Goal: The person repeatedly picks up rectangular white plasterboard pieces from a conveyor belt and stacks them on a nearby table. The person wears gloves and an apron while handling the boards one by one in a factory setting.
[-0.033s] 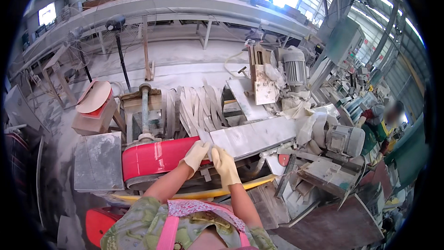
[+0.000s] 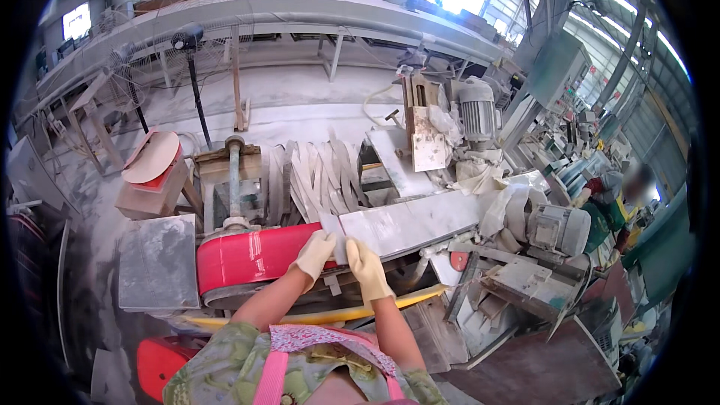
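Observation:
A red sanding belt (image 2: 251, 256) runs over a roller on the belt machine in front of me. At its right end, beside a long grey-white flat bed (image 2: 412, 221), lies a small pale grey rectangular slab (image 2: 335, 237). My left hand (image 2: 315, 253), in a cream glove, is closed on the slab's left side, with the fingertips on its edge. In a matching glove, my right hand (image 2: 365, 268) grips the right side, thumb and fingers pressed together. Both hands partly cover the slab, so its underside is hidden.
Used belts (image 2: 319, 180) hang behind the machine. A grey block (image 2: 159, 262) stands left; round discs (image 2: 152, 157) lie on a box. Motors (image 2: 559, 229) and dusty boards are at right. A yellow bar (image 2: 360, 312) crosses near me. One person (image 2: 611, 199) works at far right.
The slab has turned from a thin, edge-on tilt to showing its broad face, lying flatter near the belt. My hands have barely shifted, with a slightly wider gap between them.

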Available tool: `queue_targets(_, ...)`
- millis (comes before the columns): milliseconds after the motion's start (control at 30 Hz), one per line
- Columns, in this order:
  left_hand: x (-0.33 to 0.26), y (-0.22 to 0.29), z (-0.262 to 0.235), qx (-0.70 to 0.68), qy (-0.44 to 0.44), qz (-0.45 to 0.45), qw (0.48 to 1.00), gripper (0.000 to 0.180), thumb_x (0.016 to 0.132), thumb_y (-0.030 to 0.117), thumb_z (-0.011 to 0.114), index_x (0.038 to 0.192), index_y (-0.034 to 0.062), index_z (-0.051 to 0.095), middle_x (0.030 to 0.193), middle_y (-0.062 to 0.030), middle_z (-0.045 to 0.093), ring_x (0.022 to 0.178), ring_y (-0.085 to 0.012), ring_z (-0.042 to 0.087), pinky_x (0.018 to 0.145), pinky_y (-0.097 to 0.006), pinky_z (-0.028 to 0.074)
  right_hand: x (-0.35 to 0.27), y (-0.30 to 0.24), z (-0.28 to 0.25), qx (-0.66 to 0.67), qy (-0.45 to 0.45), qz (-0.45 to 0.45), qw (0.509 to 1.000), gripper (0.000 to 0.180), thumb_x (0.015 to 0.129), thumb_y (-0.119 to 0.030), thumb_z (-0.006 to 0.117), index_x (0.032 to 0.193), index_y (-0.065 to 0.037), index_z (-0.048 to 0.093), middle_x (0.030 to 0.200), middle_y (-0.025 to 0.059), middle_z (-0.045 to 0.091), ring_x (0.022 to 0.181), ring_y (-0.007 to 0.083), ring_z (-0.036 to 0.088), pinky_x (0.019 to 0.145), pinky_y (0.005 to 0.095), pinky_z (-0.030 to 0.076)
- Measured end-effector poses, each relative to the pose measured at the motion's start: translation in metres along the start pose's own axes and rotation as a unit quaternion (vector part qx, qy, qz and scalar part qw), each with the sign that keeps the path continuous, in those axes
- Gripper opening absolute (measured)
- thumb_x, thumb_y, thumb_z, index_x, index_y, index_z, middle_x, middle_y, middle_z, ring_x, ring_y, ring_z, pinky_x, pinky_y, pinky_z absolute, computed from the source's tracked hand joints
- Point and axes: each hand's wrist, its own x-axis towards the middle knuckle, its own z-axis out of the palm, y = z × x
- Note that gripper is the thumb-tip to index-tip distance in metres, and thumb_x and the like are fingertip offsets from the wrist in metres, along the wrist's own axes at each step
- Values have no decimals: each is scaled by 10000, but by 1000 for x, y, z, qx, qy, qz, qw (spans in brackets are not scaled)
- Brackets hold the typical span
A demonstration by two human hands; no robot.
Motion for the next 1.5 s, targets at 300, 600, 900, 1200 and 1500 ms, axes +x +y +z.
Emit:
queue_targets(300, -25, 46, -21, 23, 5, -14, 1000, 309, 991, 229, 529, 1032, -41, 672, 922, -78, 706, 783, -168, 677, 689, -331, 551, 0, 32, 12, -379, -30, 57, 923, 841, 982, -576, 521, 1558, 21, 387, 1578, 274, 411, 1462, 478, 344, 1243, 552, 199)
queue_targets(600, -4, 56, -5, 47, -17, -2, 999, 316, 971, 229, 524, 994, -51, 668, 884, -91, 705, 790, -205, 699, 701, -366, 570, 35, 5, -34, -133, -114, 127, 976, 484, 1062, -375, 435, 1366, -18, 553, 1168, 319, 672, 1104, 489, 636, 903, 560, 512)
queue_targets(900, -2, 95, 44, 233, -5, -32, 972, 695, 955, 618, 498, 1267, 1, 570, 1173, -305, 681, 1070, -463, 671, 930, -508, 515, 32, -14, -31, 98, 44, 123, 987, 454, 1049, -356, 478, 1210, 33, 650, 1091, 323, 681, 1110, 480, 639, 937, 468, 494)
queue_targets(1200, 10, 83, 62, 290, 38, -117, 949, 636, 899, 431, 605, 1327, -30, 515, 1010, -281, 718, 708, -359, 740, 612, -448, 592, 10, 74, -35, -344, -38, 71, 936, 869, 955, -594, 570, 1563, -1, 387, 1598, 285, 361, 1485, 469, 318, 1240, 575, 193)
queue_targets(1500, 18, 106, 82, 244, -5, -61, 968, 441, 929, 261, 593, 1244, -40, 530, 1044, -304, 660, 807, -387, 716, 651, -422, 593, 42, 36, -87, 22, 49, 141, 989, 424, 1069, -304, 412, 1132, 45, 646, 1036, 363, 645, 1067, 529, 587, 909, 525, 481)
